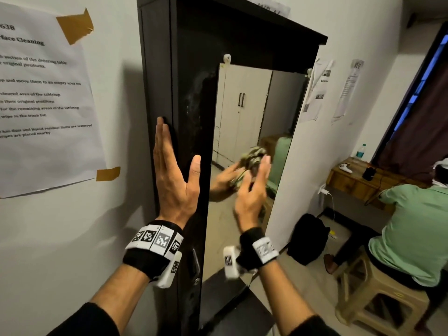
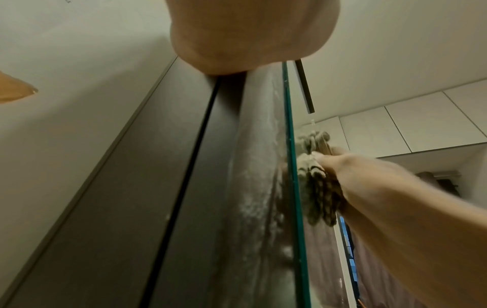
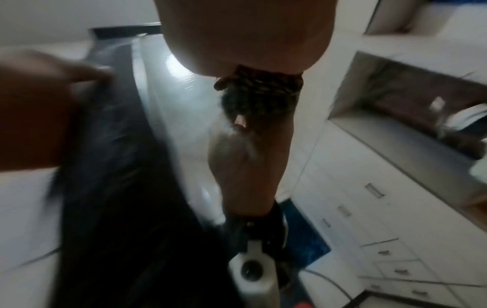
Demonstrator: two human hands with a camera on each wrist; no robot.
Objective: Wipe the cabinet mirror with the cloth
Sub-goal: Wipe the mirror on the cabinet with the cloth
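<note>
One cloth [image 2: 315, 187], soft, light, bunched in the right hand [image 1: 252, 197] against fragile mirror [image 1: 244, 112]; best held mid-wad; left hand [image 1: 174, 175] flat, fingers straight, bracing cabinet [image 1: 191, 69].

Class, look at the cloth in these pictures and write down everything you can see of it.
The cloth is a bunched, nubby wad, grey-green with darker mottling, soft and looped like microfibre or chenille. The right hand grips it and holds it against the glass of the cabinet mirror, near the mirror's left edge, about halfway up. Part of it sticks out above the fingers and part hangs below. The mirror shows its reflection. The head view blurs it; whether it is damp cannot be told.
</note>
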